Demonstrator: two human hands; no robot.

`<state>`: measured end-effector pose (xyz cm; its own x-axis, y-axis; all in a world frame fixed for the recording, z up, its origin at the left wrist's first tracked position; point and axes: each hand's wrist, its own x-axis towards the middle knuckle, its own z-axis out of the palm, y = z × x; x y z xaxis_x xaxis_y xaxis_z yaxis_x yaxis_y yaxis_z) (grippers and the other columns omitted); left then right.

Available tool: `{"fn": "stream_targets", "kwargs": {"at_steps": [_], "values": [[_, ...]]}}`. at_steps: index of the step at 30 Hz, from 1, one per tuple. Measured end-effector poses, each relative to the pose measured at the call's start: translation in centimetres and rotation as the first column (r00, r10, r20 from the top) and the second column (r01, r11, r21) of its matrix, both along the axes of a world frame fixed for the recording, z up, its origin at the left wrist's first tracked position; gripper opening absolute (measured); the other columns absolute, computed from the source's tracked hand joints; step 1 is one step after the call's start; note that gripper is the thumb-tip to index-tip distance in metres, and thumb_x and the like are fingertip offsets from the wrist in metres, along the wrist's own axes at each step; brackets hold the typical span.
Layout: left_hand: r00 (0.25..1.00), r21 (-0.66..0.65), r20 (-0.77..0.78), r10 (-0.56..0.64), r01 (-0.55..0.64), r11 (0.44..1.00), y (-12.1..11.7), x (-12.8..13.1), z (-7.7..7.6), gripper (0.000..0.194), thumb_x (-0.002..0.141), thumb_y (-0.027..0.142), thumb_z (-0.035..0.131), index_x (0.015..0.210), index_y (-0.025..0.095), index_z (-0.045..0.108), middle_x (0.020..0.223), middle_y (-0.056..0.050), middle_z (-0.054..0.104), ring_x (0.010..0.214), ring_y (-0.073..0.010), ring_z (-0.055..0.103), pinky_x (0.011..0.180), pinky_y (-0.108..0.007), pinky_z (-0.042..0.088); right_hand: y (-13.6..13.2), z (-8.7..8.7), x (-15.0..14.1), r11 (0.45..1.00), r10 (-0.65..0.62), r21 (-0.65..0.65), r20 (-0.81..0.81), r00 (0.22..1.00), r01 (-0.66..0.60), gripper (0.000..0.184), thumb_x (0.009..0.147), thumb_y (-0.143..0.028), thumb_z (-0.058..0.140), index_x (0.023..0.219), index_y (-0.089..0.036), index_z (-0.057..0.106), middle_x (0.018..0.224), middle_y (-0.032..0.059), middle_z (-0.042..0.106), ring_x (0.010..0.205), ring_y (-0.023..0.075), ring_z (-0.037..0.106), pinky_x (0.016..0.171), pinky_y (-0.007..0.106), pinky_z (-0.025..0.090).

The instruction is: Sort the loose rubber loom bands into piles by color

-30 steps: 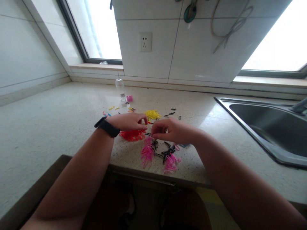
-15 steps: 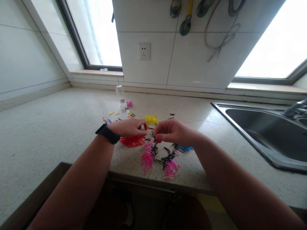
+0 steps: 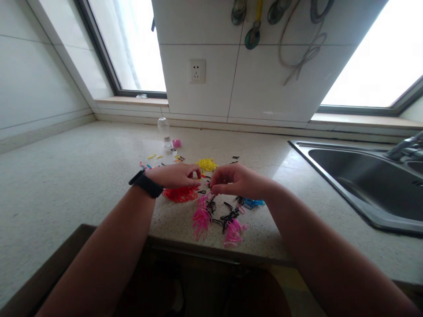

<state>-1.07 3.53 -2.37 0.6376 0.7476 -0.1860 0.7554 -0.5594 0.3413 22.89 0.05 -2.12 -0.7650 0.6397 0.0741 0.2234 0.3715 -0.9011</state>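
Pink bands [image 3: 201, 220], left bundle of 2, on table [image 3: 115, 149]: lying just on the person's side of the right hand [image 3: 212, 188], the nearer hand; long axis toward the table's front edge. Right hand: thumb and forefinger drawn close, whether pinching a band cannot be told. Left hand [image 3: 176, 175]: palm down, fingers curled at the far side of red bands [image 3: 181, 195]; grip likewise unclear.

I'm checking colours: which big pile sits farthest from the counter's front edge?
The yellow pile; the red pile, blue pile and both pink piles lie closer.
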Motion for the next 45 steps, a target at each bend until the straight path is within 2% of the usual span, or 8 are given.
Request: {"fn": "stream_targets", "kwargs": {"at_steps": [4, 6, 15, 28, 45], "values": [[1.0, -0.004, 0.004, -0.005, 0.005, 1.0, 0.14, -0.14, -0.18, 0.043, 0.091, 0.052, 0.052, 0.117, 0.019, 0.06, 0.089, -0.004, 0.068, 0.077, -0.0171, 0.058, 0.065, -0.028, 0.037, 0.03, 0.24, 0.1, 0.989, -0.012, 0.147, 0.148, 0.989, -0.01, 0.015, 0.085, -0.029, 0.067, 0.089, -0.015, 0.067, 0.074, -0.0016, 0.061, 0.065, 0.0081, 0.049, 0.058, 0.023, 0.039], [1.0, -0.005, 0.001, -0.006, 0.006, 1.0, 0.14, -0.19, -0.2, 0.043, 0.091, 0.052, 0.051, 0.118, 0.019, 0.06, 0.089, -0.004, 0.068, 0.076, -0.017, 0.058, 0.065, -0.028, 0.037, 0.03, 0.31, 0.14, 0.984, -0.01, 0.176, 0.184, 0.983, -0.023, 0.015, 0.086, -0.029, 0.066, 0.089, -0.014, 0.068, 0.073, -0.0018, 0.06, 0.064, 0.0081, 0.047, 0.058, 0.023, 0.038], [1.0, -0.016, -0.013, -0.002, 0.002, 1.0, 0.01, -0.02, 0.11, 0.043, 0.091, 0.052, 0.051, 0.118, 0.019, 0.06, 0.09, -0.004, 0.068, 0.076, -0.0171, 0.058, 0.066, -0.029, 0.038, 0.32, 0.1, 0.31, 0.982, -0.018, 0.186, 0.223, 0.975, -0.024, 0.021, 0.087, -0.034, 0.064, 0.094, -0.015, 0.068, 0.077, -0.0005, 0.061, 0.067, 0.0096, 0.048, 0.06, 0.024, 0.038], [1.0, -0.004, -0.006, -0.007, 0.007, 1.0, 0.06, -0.12, -0.1, 0.044, 0.09, 0.052, 0.051, 0.118, 0.019, 0.06, 0.089, -0.004, 0.068, 0.076, -0.0171, 0.057, 0.066, -0.028, 0.038, 0.21, -0.14, 0.01, 0.977, -0.016, 0.208, 0.275, 0.961, -0.044, 0.016, 0.087, -0.03, 0.062, 0.09, -0.015, 0.067, 0.071, -0.0028, 0.057, 0.061, 0.0086, 0.043, 0.056, 0.024, 0.034], [1.0, -0.006, 0.001, -0.009, 0.009, 1.0, 0.13, -0.2, -0.13, 0.047, 0.09, 0.054, 0.051, 0.12, 0.02, 0.06, 0.093, -0.005, 0.069, 0.074, -0.017, 0.057, 0.066, -0.029, 0.038, -0.01, 0.07, -0.43, 0.96, -0.033, 0.269, 0.376, 0.926, -0.075, 0.016, 0.088, -0.03, 0.062, 0.093, -0.016, 0.069, 0.08, 0.0005, 0.063, 0.067, 0.0105, 0.05, 0.063, 0.025, 0.038]]}}
